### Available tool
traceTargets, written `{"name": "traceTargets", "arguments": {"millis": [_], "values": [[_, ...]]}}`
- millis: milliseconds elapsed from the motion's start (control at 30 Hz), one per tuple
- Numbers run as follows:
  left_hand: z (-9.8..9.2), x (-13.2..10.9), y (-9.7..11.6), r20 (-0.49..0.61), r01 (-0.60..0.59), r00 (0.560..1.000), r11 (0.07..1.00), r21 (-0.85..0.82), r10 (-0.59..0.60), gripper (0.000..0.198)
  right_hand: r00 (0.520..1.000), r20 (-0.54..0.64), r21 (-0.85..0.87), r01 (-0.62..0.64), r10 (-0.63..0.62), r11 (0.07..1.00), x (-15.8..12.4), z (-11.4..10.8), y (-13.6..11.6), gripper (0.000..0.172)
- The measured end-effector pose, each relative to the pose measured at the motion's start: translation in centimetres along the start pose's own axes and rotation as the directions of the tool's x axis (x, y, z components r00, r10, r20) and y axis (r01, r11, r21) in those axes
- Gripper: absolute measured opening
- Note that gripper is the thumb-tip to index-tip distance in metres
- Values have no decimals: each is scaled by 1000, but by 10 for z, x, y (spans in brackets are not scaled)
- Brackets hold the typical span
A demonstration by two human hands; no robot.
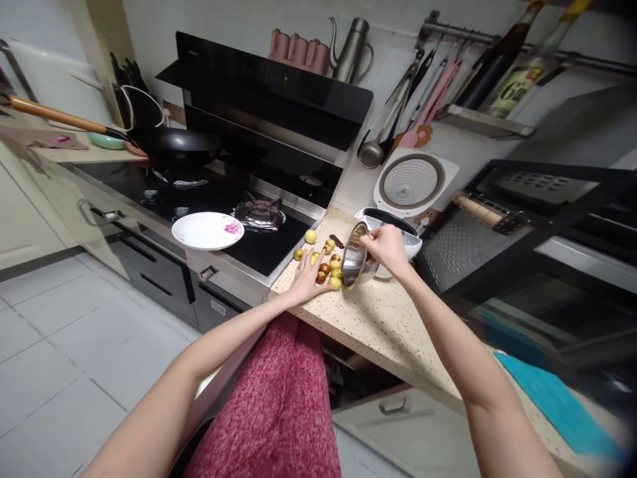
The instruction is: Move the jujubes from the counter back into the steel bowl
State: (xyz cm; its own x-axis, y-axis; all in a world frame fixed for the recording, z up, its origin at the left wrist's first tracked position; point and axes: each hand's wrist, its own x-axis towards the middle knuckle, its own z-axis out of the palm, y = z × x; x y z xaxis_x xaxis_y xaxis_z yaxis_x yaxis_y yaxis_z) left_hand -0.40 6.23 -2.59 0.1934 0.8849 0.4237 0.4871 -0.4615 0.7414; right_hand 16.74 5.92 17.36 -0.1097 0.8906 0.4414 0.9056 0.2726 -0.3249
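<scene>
My right hand (385,249) grips the rim of a steel bowl (352,260), which is tipped on its side with its mouth facing left. Green and reddish-brown jujubes (335,273) lie in a loose group on the speckled countertop (368,315) in front of the bowl's mouth. With fingers spread, my left hand (306,279) rests among the jujubes at their left side. A dark brown elongated piece (336,241) lies behind them. Right behind the bowl stands a white rice cooker (414,244) with its lid (411,181) raised.
Left of the counter is a black gas stove (293,242) with a floral white plate (208,239) at its front edge. A wok (174,147) sits on the far burner. An oven (522,245) stands at the right, near a teal cloth (555,401). Utensils (418,113) hang on the wall.
</scene>
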Motion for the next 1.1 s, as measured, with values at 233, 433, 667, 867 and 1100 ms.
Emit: {"name": "traceTargets", "arguments": {"millis": [233,433,667,867,1100], "values": [[4,12,2,-21,-37,999,999,11,37,109,992,-53,299,-96,117,949,-56,-33,42,38],[-2,5,10,-62,9,998,996,-91,-15,83,961,124,613,-270,248,742,-99,-31,80,46],[-14,2,15,-141,-58,990,970,-238,25,55,910,315,681,-415,270,603,-116,6,96,52],[-23,1,21,-124,-168,983,937,-307,136,46,868,426,690,-495,256,528,-117,36,106,50],[-26,2,16,69,-174,974,903,-392,217,37,781,618,437,-438,91,786,-80,19,124,49]]}}
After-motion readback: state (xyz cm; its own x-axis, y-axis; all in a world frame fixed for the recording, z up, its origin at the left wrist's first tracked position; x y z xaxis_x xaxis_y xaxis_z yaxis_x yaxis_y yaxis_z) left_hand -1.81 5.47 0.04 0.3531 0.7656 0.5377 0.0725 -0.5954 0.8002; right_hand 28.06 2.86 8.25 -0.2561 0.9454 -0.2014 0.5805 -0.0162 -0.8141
